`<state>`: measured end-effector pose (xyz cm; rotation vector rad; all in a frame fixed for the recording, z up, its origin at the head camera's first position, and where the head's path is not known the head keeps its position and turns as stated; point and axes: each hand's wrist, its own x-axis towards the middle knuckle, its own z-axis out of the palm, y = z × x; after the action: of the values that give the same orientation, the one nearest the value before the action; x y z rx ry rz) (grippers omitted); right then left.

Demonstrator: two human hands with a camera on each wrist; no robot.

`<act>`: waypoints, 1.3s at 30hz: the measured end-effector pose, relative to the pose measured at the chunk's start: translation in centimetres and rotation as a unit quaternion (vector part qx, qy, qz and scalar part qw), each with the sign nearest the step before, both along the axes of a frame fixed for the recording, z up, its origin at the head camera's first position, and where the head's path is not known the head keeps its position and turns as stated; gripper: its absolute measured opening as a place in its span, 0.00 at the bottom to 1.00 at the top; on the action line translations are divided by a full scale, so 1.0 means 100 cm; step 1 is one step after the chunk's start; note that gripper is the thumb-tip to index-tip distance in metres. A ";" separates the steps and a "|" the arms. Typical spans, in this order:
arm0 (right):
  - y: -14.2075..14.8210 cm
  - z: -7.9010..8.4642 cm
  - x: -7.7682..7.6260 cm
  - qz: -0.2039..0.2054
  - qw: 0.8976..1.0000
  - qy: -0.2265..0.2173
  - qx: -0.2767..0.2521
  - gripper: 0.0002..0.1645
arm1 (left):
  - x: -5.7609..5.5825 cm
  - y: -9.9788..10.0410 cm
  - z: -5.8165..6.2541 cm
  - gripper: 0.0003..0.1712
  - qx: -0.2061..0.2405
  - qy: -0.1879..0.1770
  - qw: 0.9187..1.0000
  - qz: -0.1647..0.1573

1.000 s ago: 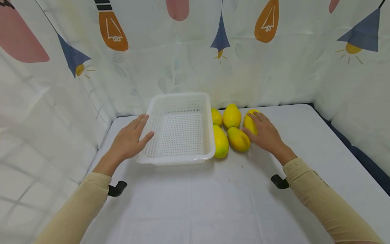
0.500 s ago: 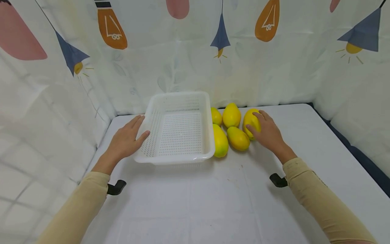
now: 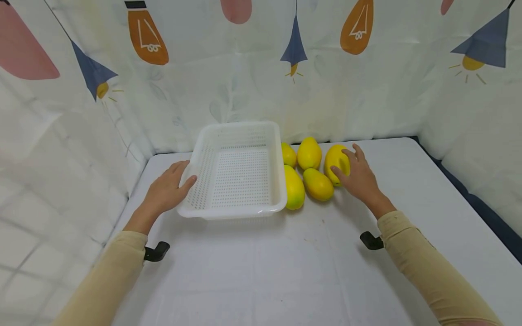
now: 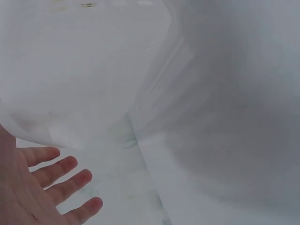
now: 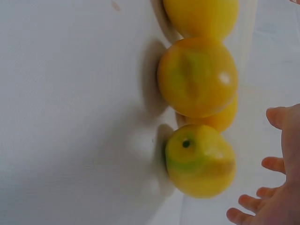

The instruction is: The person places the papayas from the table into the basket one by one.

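Observation:
A white perforated plastic basket (image 3: 240, 181) holds nothing and stands at the back of the table. My left hand (image 3: 164, 188) is at its left rim, the fingers straight and spread with the thumb overlapping the edge; the left wrist view shows the palm and fingers (image 4: 61, 180) beside the basket wall (image 4: 84, 61). My right hand (image 3: 360, 179) hovers just right of the rightmost yellow mango (image 3: 336, 164), fingers relaxed and apart, gripping nothing. In the right wrist view, a gap separates the fingers from that mango (image 5: 200, 161).
Several more yellow mangoes stand between it and the basket: one at front (image 3: 318, 184), one at back (image 3: 309, 153), and two against the basket's right side, the nearer one (image 3: 294, 188) partly hidden by the rim. A white cloth (image 3: 261, 271) covers the table; a printed curtain (image 3: 253, 81) rises behind.
My right hand has drawn back to the right from the rightmost mango, leaving more of it visible. My left hand has shifted slightly left and nearer along the basket's rim.

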<state>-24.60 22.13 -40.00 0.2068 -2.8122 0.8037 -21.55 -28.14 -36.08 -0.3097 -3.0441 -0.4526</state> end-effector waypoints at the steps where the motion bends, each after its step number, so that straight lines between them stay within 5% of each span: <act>1: 0.000 0.000 0.000 -0.002 1.000 -0.003 0.000 0.41 | 0.000 0.000 -0.001 0.37 0.002 -0.003 1.000 0.003; 12: 0.006 -0.004 0.000 -0.011 0.999 -0.030 -0.015 0.42 | -0.003 -0.004 -0.009 0.36 0.033 -0.039 0.998 0.032; 21: 0.011 -0.010 -0.005 -0.012 0.999 -0.042 -0.023 0.44 | -0.006 -0.011 -0.018 0.33 0.190 -0.100 0.976 0.027; 33: 0.018 -0.014 -0.012 -0.021 0.998 -0.059 -0.018 0.41 | -0.016 -0.021 -0.028 0.29 0.358 -0.180 0.916 0.022; 39: 0.023 -0.016 -0.013 -0.022 0.997 -0.066 -0.019 0.41 | -0.022 -0.027 -0.039 0.15 0.434 -0.198 0.879 0.007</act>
<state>-25.95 24.44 -41.62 0.0893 -2.9096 0.8909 -23.72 -30.88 -39.95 -0.1422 -2.7658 -1.9734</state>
